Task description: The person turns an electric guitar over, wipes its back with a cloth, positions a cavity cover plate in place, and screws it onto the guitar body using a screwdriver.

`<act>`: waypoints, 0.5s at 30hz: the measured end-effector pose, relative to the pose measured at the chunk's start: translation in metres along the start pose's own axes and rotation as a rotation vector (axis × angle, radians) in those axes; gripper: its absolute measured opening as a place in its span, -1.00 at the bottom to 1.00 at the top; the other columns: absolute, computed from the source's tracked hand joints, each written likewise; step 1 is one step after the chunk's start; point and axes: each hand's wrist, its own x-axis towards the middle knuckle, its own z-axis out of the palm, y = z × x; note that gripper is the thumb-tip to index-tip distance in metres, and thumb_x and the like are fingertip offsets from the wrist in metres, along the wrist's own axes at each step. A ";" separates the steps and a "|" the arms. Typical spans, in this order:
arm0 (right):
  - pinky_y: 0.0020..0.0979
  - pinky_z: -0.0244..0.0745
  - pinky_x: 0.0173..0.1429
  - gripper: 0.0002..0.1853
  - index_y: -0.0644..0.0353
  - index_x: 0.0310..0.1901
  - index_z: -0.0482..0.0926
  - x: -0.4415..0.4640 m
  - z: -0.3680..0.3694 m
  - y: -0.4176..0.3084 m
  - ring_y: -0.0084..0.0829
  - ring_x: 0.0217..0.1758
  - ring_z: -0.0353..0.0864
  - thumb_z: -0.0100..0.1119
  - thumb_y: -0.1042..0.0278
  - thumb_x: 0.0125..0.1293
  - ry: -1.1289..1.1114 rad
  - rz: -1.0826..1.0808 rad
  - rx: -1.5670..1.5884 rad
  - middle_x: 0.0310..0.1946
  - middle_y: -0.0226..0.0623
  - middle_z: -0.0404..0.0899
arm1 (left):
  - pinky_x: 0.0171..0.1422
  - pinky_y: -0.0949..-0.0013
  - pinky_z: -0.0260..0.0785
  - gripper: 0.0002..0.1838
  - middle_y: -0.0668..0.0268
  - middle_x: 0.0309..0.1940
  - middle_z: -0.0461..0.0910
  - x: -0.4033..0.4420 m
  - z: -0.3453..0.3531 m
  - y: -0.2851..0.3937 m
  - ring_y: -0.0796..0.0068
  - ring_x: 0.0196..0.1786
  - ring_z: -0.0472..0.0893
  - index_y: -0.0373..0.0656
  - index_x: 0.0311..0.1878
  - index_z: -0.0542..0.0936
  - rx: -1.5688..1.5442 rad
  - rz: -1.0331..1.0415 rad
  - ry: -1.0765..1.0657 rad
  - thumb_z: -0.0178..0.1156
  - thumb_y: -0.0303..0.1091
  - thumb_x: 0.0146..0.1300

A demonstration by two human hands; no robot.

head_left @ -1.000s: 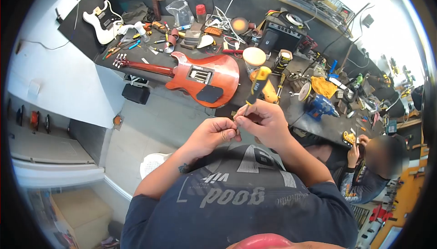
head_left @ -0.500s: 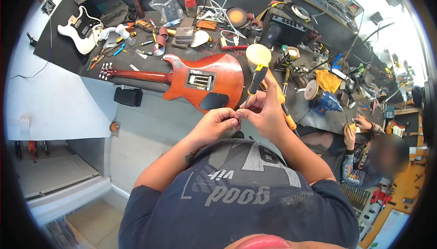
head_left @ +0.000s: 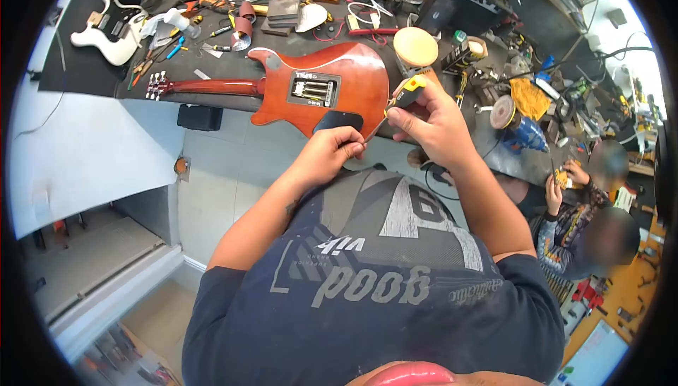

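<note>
A yellow and black screwdriver is held by its handle in my right hand, its shaft slanting down to the left. Its tip is by my left hand, whose thumb and forefinger are pinched together. Whatever sits between those fingertips is too small to make out. Just beyond both hands, a reddish-brown electric guitar lies on the bench with its back up. Its rear cavity is open and shows metal springs. A black cover plate on the body is partly behind my left hand.
Tools and sandpaper rolls litter the dark bench. A white guitar body lies at the left. Beyond my right hand are a round-topped tub, an amplifier and a blue power tool. People work at the far right.
My right hand has moved right and up, away from my left, and the screwdriver now lies more slanted. The view has shifted, and the guitar now appears nearer my hands.
</note>
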 end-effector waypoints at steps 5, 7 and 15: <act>-0.41 0.50 0.09 -0.80 0.15 -0.01 0.51 0.027 0.010 0.032 -0.56 -0.12 0.57 0.09 0.63 0.41 0.172 -0.247 0.260 -0.17 -0.44 0.55 | 0.05 0.36 0.53 -0.89 0.32 -0.26 0.71 0.018 -0.064 -0.047 0.53 -0.14 0.66 -0.27 -0.07 0.67 0.100 0.048 0.066 0.25 -0.43 0.52; -0.41 0.49 -0.04 -0.79 0.16 -0.08 0.54 0.033 0.006 0.042 -0.57 -0.20 0.56 0.05 0.65 0.33 0.134 -0.192 0.044 -0.25 -0.46 0.55 | 0.04 0.38 0.50 -0.90 0.32 -0.27 0.70 0.027 -0.093 -0.085 0.55 -0.16 0.63 -0.27 -0.09 0.67 0.128 0.117 0.181 0.28 -0.43 0.50; -0.17 0.68 0.01 -0.43 0.03 0.24 0.58 0.050 0.077 0.172 -0.14 -0.08 0.81 0.54 0.02 0.26 0.330 0.106 -0.881 -0.10 -0.19 0.79 | -0.08 0.43 0.46 -0.86 0.37 -0.31 0.69 0.070 -0.124 -0.134 0.63 -0.21 0.61 -0.26 -0.07 0.68 0.091 0.073 0.097 0.28 -0.38 0.51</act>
